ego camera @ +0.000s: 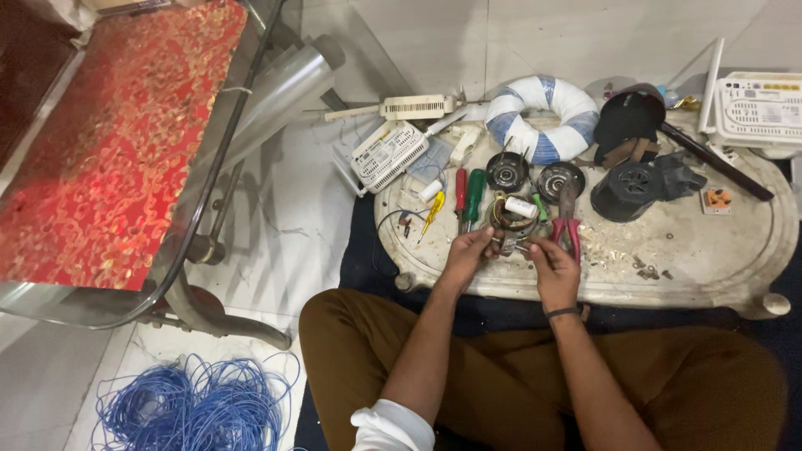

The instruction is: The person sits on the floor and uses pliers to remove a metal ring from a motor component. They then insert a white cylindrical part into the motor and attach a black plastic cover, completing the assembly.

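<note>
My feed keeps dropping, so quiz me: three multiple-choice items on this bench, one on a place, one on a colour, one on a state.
1. Where does the coil of blue wire lie?
A. on the floor beside the person's left knee
B. on the white tray
C. on the red cushion

2. What colour are the handles of the pliers?
A. yellow
B. red
C. black

3. How are the two hands placed?
A. both together at a small part over the tray's near edge
B. one on the knee
C. both on the wire coil

Answers:
1 A, the coil sits on the pale floor, lower left in the head view.
2 B, red handles show just above the right hand.
3 A, the left hand and the right hand meet at a small metal part over the white tray.
</note>
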